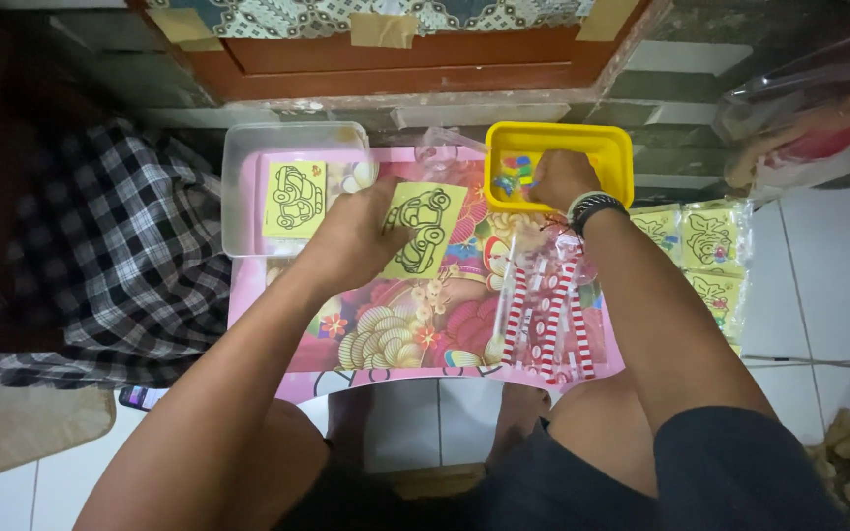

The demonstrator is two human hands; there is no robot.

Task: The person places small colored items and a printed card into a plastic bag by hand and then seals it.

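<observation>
We note the left hand point(351, 236) resting over the small pink table point(248, 295), its grip closed on a yellow card with a black car outline point(427, 228). The card sits tilted, its long axis running from lower left to upper right, and it extends to the right of the fingers, above the table's bright patterned top. The thumb lies across the card's left edge; we cannot tell how the fingers beneath are placed.

The right hand point(561, 179) is down inside the yellow tray point(614, 147) at the table's far right corner, fingers curled among small coloured pieces point(514, 175). Whether this grip has closed on a piece we cannot tell, as the fingertips are hidden. A dark band circles the wrist.

The relation that matters: the tray lies to the right of the held card and slightly farther from us, well within the right hand's reach, while the left hand is the nearer one to the card.

Also observed: a clear plastic box point(238, 187) at the far left holding a second yellow car card point(296, 200), red-and-white striped sticks point(543, 315) lying near the table's right front, and packed yellow cards point(705, 246) on the floor to the right.
</observation>
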